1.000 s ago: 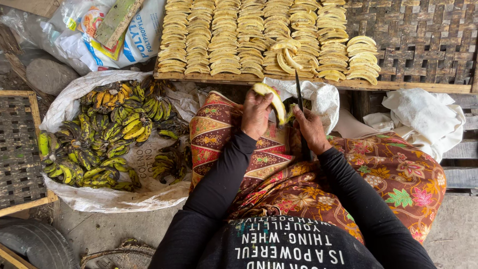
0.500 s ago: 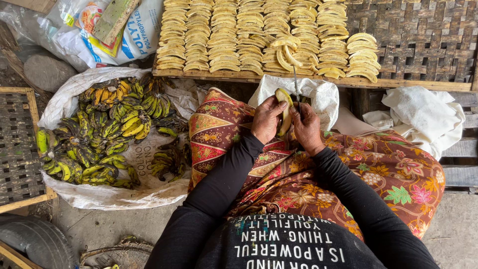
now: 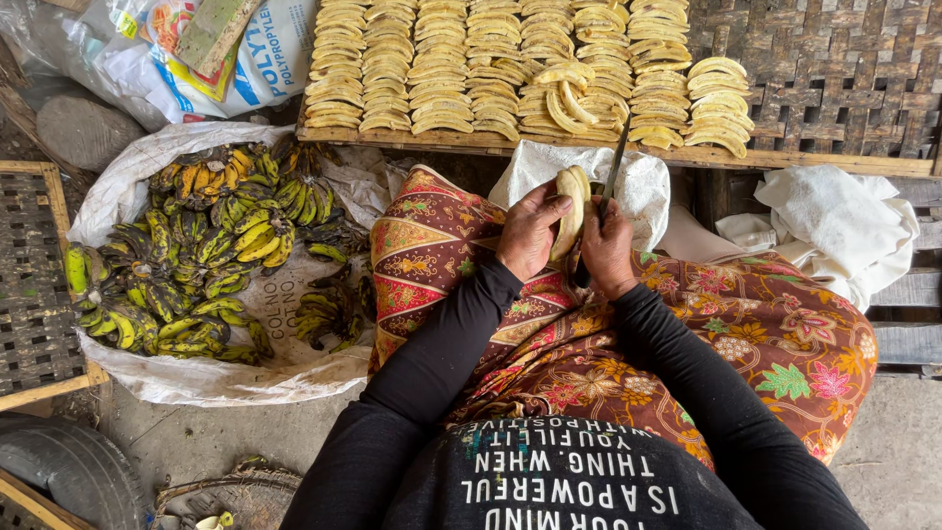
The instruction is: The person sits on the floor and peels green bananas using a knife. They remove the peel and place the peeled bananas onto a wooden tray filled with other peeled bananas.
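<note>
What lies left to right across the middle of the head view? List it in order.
Woven rack → sack of green and yellow bananas → left hand → peeled banana → knife → white cloth.

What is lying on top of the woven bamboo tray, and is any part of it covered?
On the woven bamboo tray lie rows of pale yellow peeled banana slices. They hide its left part; the right part is bare. Whatever is beneath the tray cannot be seen.
</note>
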